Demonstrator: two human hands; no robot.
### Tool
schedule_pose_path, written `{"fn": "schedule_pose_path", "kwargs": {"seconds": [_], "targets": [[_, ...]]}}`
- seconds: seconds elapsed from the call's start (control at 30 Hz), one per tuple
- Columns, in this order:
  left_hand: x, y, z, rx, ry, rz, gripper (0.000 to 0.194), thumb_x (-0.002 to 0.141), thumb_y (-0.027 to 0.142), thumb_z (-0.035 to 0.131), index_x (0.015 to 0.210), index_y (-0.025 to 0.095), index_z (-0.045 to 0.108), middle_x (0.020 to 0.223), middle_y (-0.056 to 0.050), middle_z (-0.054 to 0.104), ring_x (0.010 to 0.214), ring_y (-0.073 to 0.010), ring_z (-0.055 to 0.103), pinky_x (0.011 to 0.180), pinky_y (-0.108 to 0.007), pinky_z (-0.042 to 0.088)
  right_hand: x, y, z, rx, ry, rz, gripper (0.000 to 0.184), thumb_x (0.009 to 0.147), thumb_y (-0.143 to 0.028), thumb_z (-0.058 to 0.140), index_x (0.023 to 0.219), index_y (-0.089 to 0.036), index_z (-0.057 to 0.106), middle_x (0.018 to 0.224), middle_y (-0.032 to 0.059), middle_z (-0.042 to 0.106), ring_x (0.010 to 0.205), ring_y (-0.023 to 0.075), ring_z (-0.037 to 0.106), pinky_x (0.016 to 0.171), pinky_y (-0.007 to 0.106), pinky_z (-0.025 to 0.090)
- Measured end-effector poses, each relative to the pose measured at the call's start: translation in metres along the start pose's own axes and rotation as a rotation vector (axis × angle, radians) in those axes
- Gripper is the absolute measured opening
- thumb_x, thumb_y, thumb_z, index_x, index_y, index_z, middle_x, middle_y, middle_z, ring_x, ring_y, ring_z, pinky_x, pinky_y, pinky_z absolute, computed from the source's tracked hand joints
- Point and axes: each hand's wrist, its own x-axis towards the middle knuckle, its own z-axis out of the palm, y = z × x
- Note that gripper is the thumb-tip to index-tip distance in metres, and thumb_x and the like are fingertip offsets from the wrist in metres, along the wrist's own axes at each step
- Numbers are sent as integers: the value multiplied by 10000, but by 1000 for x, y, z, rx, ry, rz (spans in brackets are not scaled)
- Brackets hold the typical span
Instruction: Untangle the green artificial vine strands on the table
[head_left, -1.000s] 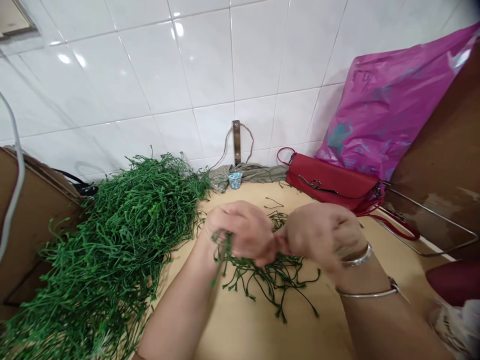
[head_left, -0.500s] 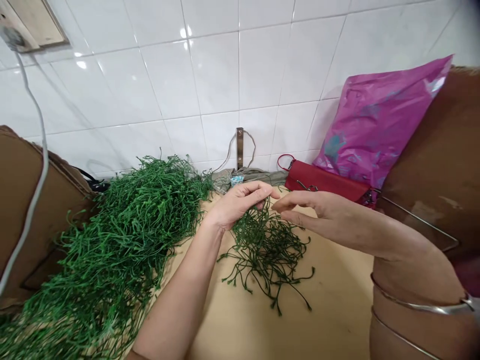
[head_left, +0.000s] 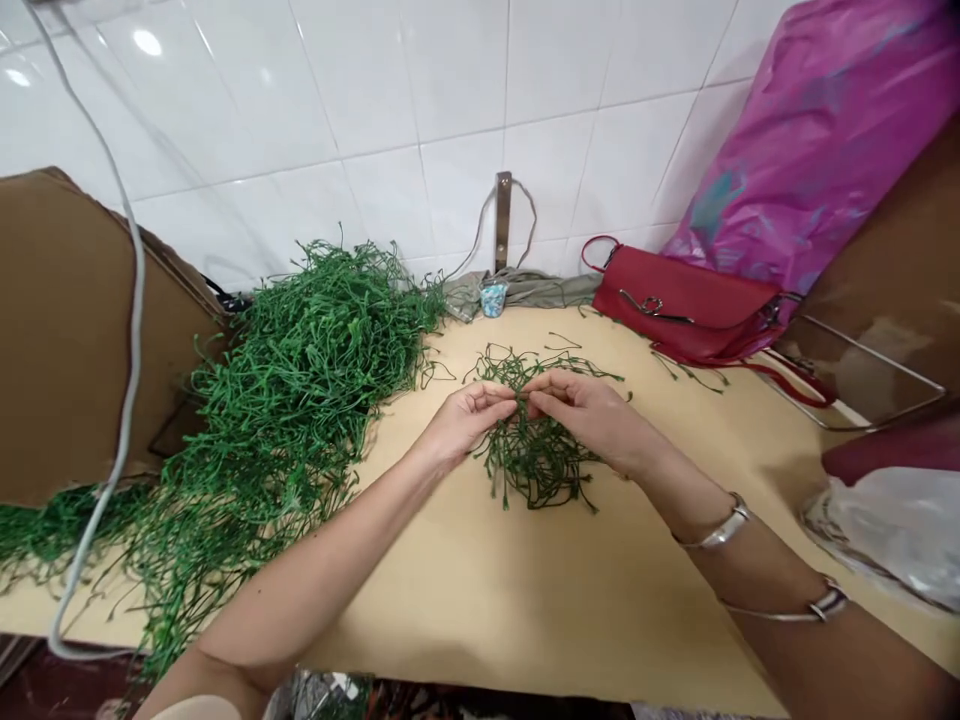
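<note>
A small clump of green plastic sprigs [head_left: 536, 455] lies on the tan tabletop [head_left: 525, 600] in front of me. My left hand [head_left: 465, 420] and my right hand [head_left: 581, 410] meet fingertip to fingertip over the top of the clump. Both pinch thin green strands between thumb and fingers. Two metal bangles [head_left: 724, 530] sit on my right wrist and forearm. A big heap of the same green sprigs [head_left: 300, 370] covers the table's left side.
A brown cardboard box [head_left: 67, 330] stands at the left with a grey cable [head_left: 127, 330] hanging across it. A red handbag [head_left: 682, 305] and a pink plastic bag [head_left: 817, 150] rest against the tiled wall. A clear bag [head_left: 892, 530] lies at the right.
My hands have come down from in front of the wall to the small clump on the table, and their fingertips have closed together on its strands. The view has tilted downward.
</note>
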Motion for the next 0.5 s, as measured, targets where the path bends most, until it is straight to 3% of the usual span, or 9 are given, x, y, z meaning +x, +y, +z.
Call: {"fn": "schedule_pose_path", "kwargs": {"seconds": [0.23, 0.37, 0.5], "targets": [[3, -33, -18, 134, 79, 146, 343, 697, 353, 843, 914, 153, 668, 783, 20, 658, 767, -101, 588, 784, -250, 445, 5, 39, 29, 24, 79, -43, 262, 853, -464, 601, 856, -202, 612, 691, -29, 558, 656, 152, 500, 638, 302, 401], [7, -34, -24, 251, -23, 95, 313, 771, 354, 784, 953, 139, 648, 823, 5, 644, 772, -105, 557, 770, -251, 425, 1, 53, 32, 11, 78, -22, 225, 914, -433, 542, 873, -216, 585, 691, -44, 473, 641, 145, 440, 613, 290, 374], [9, -26, -27, 431, -167, 61, 268, 866, 403, 682, 892, 139, 641, 777, 21, 573, 732, -101, 490, 710, -244, 387, 0, 57, 27, 12, 66, -7, 215, 913, -437, 562, 881, -226, 586, 724, -26, 517, 665, 154, 468, 630, 289, 401]]}}
